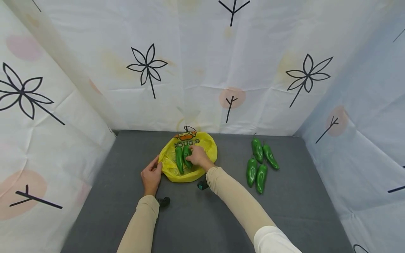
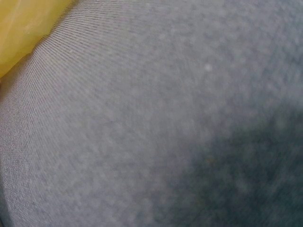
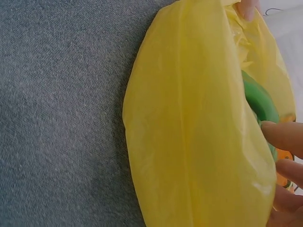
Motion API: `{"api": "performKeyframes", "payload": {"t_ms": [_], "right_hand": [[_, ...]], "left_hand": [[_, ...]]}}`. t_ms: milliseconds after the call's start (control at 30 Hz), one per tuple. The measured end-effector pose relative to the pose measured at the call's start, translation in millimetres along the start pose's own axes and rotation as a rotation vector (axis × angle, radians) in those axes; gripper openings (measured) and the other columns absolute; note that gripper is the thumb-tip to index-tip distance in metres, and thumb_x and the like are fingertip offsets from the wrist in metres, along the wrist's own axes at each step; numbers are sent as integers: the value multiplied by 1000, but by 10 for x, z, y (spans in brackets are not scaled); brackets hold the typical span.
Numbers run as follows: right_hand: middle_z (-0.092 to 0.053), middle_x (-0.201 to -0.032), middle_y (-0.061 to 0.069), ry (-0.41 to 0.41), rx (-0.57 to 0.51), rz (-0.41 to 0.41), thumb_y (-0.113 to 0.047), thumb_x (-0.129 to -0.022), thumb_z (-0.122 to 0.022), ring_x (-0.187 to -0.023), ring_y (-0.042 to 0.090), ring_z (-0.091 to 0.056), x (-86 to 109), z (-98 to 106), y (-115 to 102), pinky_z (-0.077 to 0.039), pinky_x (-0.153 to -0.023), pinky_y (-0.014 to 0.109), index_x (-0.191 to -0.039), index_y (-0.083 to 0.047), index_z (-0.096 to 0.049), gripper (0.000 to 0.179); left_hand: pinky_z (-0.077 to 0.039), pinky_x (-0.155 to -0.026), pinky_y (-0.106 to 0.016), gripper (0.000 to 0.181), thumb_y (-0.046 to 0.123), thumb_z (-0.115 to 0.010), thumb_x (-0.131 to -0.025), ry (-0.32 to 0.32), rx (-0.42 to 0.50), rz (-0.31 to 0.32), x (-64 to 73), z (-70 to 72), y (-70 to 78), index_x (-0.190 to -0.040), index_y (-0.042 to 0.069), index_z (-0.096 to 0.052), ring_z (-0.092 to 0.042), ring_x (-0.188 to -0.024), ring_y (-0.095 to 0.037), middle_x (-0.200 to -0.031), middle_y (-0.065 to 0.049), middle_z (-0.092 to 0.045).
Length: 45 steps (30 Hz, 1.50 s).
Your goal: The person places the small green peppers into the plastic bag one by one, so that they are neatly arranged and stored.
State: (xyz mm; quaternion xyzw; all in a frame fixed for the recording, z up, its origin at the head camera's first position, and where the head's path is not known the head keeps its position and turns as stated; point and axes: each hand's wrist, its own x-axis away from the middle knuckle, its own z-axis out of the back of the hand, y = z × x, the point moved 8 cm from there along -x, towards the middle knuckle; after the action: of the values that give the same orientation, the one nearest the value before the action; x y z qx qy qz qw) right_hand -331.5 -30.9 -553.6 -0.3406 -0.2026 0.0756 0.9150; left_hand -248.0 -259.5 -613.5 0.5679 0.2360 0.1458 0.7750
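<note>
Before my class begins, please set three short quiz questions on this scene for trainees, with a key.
1. How many green peppers lie on the grey table, outside the yellow bag?
2. True or false: the left grip is on a pepper.
3. Where is the pepper that the right grip touches?
A) left of the bag
B) inside the bag
C) behind the bag

Key: 1. Four. 2. False; it holds the bag's edge. 3. B.

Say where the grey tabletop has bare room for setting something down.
Between the yellow plastic bag and four glossy green peppers, beyond the beige right sleeve; from those peppers to the right patterned fabric wall; left of the left hand. Crowded: the bag, with two more peppers and the right hand.
</note>
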Motion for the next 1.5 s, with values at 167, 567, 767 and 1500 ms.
{"api": "performKeyframes", "payload": {"t_ms": [167, 567, 767, 1500], "right_hand": [[-72, -114, 19, 0, 6, 19, -22, -98, -69, -66, 14, -61, 0, 64, -9, -50, -62, 29, -152, -8, -47, 60], [-33, -164, 19, 40, 182, 93, -42, -103, -58, -150, 41, -33, 132, 248, -124, -40, -115, 53, -159, -11, -34, 69], [-26, -166, 19, 50, 308, 104, -54, -103, -51, -153, 41, -26, 184, 281, -133, -32, -121, 54, -163, -18, -26, 74], [-9, -173, 9, 195, 665, 207, -79, -94, -37, -159, 42, -5, 261, 469, 5, -8, -124, 68, -165, -33, -20, 86]], "left_hand": [[-48, -58, -10, 33, 23, -70, -95, -3, -3, 0, 6, -13, 14, -128, 23, -74, -60, -58, 5, -106, -13, -78], [-45, -63, -7, 33, 25, -69, -95, 2, -57, 16, 13, -8, 19, -128, 24, -74, -59, -65, 8, -111, -10, -79], [-45, -62, -8, 33, 24, -70, -95, -4, -53, 36, 24, -4, 23, -128, 24, -74, -59, -65, 7, -114, -9, -78], [-44, -63, -7, 33, 22, -70, -95, 9, -68, 35, 2, -15, -3, -128, 27, -74, -58, -65, 7, -113, -10, -78]]}}
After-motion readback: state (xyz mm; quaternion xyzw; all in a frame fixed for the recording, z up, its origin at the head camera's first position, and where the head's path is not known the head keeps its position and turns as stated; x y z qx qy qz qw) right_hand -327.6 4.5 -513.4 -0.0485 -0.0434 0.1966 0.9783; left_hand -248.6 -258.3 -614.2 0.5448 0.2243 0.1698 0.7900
